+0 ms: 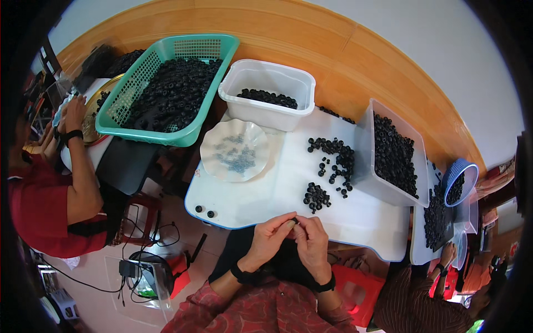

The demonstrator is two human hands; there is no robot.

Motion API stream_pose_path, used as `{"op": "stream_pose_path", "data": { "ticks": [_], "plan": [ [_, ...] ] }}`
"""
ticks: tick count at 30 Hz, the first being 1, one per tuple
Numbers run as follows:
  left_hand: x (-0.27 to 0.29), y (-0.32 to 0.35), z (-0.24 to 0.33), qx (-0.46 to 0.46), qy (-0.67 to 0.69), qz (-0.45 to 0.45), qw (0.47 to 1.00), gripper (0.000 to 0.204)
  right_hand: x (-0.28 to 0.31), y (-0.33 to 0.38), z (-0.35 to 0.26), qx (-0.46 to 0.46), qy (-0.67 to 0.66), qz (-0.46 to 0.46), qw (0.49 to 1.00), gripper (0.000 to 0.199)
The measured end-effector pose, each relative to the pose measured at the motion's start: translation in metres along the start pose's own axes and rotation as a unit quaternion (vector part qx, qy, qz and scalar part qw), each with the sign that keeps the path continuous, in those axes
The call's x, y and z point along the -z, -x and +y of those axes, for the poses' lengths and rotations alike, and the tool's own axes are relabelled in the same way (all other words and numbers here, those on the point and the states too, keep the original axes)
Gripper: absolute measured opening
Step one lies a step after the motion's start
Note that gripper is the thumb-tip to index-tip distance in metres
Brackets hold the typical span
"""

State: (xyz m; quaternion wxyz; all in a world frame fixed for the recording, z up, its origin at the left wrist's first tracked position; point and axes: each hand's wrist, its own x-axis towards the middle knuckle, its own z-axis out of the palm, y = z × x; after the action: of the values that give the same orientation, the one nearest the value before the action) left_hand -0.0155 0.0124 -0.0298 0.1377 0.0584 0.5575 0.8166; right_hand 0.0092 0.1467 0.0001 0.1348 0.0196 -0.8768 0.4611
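Observation:
Both hands meet just off the front edge of the white table, fingertips pinched together around a small black round part. My left hand grips it from one side and my right hand from the other; fingers cover most of it. Beyond them, a loose heap of black round parts lies on the tabletop, with a larger scatter behind. Two single black parts sit near the left front corner. A white wavy-rimmed plate holds many tiny greyish pieces.
A green basket full of black parts stands far left, beside a white tub partly filled with them. At right is a full grey bin. One person works at left, another at right. Cables lie on the floor.

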Motion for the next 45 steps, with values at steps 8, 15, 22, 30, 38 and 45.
{"op": "stream_pose_path", "data": {
  "ticks": [8,15,22,30,38,45],
  "plan": [
    [0.035,-0.001,0.01,0.036,0.012,0.101,0.994,0.033,-0.033,-0.015,-0.02,0.04,-0.035,-0.01,0.999,0.019],
    [0.075,-0.031,0.043,0.011,0.124,0.287,0.95,0.048,-0.044,-0.026,-0.001,0.04,0.103,0.042,0.993,0.019],
    [0.1,-0.059,0.047,0.02,0.105,0.286,0.952,0.036,-0.045,-0.032,0.014,0.064,0.165,0.071,0.982,0.018],
    [0.105,-0.068,0.052,0.047,0.124,0.254,0.958,0.028,-0.044,-0.031,0.019,0.057,0.145,0.072,0.985,0.02],
    [0.083,-0.049,0.047,-0.039,0.016,0.247,0.968,0.023,-0.043,-0.033,0.018,0.052,0.143,0.082,0.985,0.017],
    [0.074,-0.035,0.039,-0.06,-0.001,0.247,0.967,0.02,-0.045,-0.032,0.024,0.056,0.149,0.086,0.983,0.018]
  ]
}}
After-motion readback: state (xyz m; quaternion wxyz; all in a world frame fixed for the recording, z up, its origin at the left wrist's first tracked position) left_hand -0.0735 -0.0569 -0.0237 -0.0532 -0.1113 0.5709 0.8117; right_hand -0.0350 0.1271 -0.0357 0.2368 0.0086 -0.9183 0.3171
